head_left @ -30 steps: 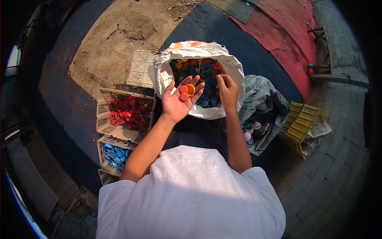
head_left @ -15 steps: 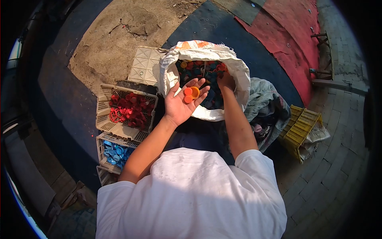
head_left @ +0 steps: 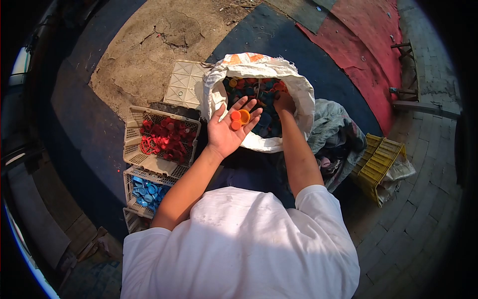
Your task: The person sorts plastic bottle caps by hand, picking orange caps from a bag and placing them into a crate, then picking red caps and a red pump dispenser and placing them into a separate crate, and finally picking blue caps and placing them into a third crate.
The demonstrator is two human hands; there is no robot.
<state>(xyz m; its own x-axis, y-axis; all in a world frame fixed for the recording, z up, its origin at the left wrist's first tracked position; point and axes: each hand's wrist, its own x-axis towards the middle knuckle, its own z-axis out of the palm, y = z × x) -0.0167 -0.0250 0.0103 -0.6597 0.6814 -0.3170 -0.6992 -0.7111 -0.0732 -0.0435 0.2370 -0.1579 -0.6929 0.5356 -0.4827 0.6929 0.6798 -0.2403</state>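
Observation:
My left hand point(head_left: 227, 130) is palm up over the near rim of the white woven sack point(head_left: 211, 82), fingers spread and slightly curled. Orange caps point(head_left: 245, 117) and red-orange caps point(head_left: 235, 125) rest on its palm. Inside the sack lies a heap of mixed caps point(head_left: 254, 92), red, dark green, blue and yellow. My right hand point(head_left: 284, 102) reaches into the sack's right side, close to some orange-red caps; its fingers are in shadow, so their grip is hidden.
Left of the sack stand a crate point(head_left: 130, 144) of red caps and a crate point(head_left: 130, 192) of blue caps. A pale crate point(head_left: 183, 84) lies behind them. To the right are a grey-green bag point(head_left: 326, 117) and yellow crates point(head_left: 381, 159).
The whole view has shifted slightly, with things now a little lower and further right. My left hand still bears the same caps, and my right hand remains in the sack.

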